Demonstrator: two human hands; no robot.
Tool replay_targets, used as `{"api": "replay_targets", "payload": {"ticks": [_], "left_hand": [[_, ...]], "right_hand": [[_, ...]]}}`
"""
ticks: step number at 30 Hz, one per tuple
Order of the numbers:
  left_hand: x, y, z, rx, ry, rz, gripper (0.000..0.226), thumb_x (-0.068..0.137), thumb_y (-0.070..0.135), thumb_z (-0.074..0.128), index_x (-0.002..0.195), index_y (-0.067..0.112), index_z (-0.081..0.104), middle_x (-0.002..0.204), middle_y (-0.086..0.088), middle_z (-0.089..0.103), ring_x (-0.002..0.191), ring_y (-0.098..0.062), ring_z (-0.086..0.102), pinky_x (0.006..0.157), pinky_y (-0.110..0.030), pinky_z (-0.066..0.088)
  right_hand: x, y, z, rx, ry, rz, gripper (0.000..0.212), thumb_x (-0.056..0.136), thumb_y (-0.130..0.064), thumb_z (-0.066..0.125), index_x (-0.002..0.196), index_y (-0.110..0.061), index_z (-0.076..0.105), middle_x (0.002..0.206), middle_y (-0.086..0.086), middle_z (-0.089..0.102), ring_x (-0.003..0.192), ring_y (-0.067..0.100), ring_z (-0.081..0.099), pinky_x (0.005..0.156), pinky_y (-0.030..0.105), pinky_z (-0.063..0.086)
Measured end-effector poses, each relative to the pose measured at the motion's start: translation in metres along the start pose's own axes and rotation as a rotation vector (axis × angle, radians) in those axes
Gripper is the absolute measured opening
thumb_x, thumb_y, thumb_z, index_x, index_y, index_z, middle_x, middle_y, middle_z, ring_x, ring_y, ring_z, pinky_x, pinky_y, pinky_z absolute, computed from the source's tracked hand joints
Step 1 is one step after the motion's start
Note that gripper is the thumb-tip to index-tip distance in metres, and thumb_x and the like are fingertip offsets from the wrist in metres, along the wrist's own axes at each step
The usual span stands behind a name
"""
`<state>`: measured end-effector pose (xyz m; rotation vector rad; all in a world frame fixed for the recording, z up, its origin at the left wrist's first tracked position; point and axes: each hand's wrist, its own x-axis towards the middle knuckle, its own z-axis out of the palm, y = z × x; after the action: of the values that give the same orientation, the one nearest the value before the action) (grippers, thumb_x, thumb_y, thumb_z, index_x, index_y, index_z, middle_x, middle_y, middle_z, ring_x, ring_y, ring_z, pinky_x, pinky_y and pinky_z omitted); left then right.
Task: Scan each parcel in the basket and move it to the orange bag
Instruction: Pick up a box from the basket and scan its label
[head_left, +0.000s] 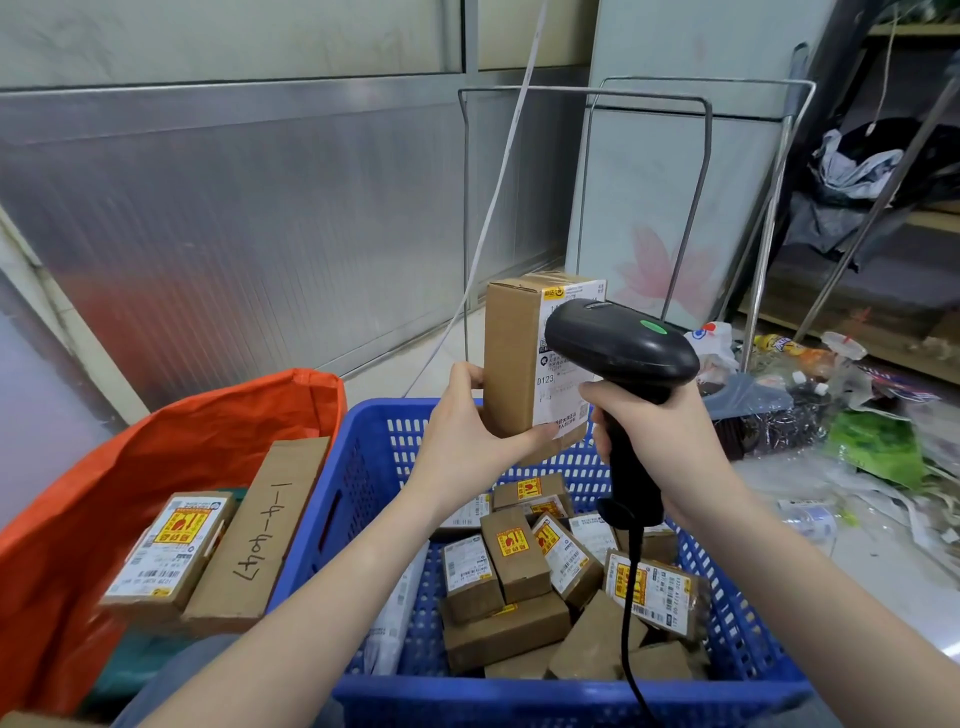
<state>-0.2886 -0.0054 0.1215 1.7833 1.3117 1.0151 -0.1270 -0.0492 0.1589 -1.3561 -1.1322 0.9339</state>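
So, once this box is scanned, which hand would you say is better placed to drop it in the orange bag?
Left. The left hand already holds the box, and the bag lies on its side; the right hand grips the scanner.

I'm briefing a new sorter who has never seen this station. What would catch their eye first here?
At centre, the left hand holds a tall cardboard parcel upright above the blue basket, and the right hand grips a black scanner right at its label. The basket below is heaped with small parcels. To its left, the orange bag already holds a few boxes.
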Motion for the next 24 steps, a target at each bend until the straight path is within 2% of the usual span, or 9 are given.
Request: {"api": "replay_targets", "payload": {"ticks": [6, 10, 14, 19, 24], "left_hand": [[0.003, -0.004, -0.003, 0.003, 0.057, -0.031, 0.061, 0.073, 0.040, 0.080, 0.114, 0.028, 0.036, 0.124, 0.011, 0.054, 0.090, 0.000, 0.055, 0.067, -0.013, 0.049], [0.005, -0.009, -0.005, 0.030, 0.093, -0.033, 0.062, 0.073, 0.042, 0.079, 0.114, 0.027, 0.036, 0.126, 0.009, 0.054, 0.094, -0.003, 0.054, 0.069, -0.012, 0.048], [0.007, -0.013, -0.007, 0.048, 0.116, -0.047, 0.063, 0.072, 0.044, 0.079, 0.114, 0.027, 0.036, 0.126, 0.009, 0.054, 0.096, -0.004, 0.054, 0.070, -0.013, 0.047], [0.010, -0.018, -0.010, 0.060, 0.139, -0.064, 0.063, 0.072, 0.045, 0.079, 0.112, 0.027, 0.035, 0.129, 0.006, 0.055, 0.097, -0.006, 0.055, 0.069, -0.013, 0.046], [0.012, -0.021, -0.011, 0.062, 0.148, -0.064, 0.063, 0.071, 0.044, 0.080, 0.112, 0.026, 0.035, 0.130, 0.005, 0.055, 0.101, -0.009, 0.057, 0.074, -0.018, 0.050]], "right_hand": [[-0.004, 0.001, -0.002, -0.030, 0.048, -0.084, 0.032, 0.086, -0.011, 0.064, 0.056, -0.011, 0.055, 0.051, 0.003, 0.054, 0.051, 0.018, 0.053, 0.056, 0.029, 0.048], [-0.001, 0.000, -0.007, -0.010, -0.010, 0.027, 0.021, 0.089, -0.010, 0.061, 0.070, -0.005, 0.055, 0.049, 0.001, 0.054, 0.045, 0.013, 0.053, 0.058, 0.033, 0.047], [-0.004, 0.001, -0.005, -0.011, 0.043, -0.077, 0.031, 0.086, -0.010, 0.064, 0.056, -0.011, 0.055, 0.051, 0.003, 0.054, 0.051, 0.019, 0.052, 0.057, 0.032, 0.047], [-0.006, 0.001, -0.004, -0.006, 0.037, -0.075, 0.032, 0.086, -0.010, 0.064, 0.055, -0.011, 0.055, 0.053, 0.005, 0.053, 0.052, 0.020, 0.052, 0.057, 0.032, 0.047], [-0.003, 0.000, -0.008, -0.045, -0.083, 0.032, 0.031, 0.091, -0.009, 0.058, 0.061, -0.003, 0.051, 0.044, 0.000, 0.052, 0.042, 0.008, 0.052, 0.058, 0.028, 0.045]]}}
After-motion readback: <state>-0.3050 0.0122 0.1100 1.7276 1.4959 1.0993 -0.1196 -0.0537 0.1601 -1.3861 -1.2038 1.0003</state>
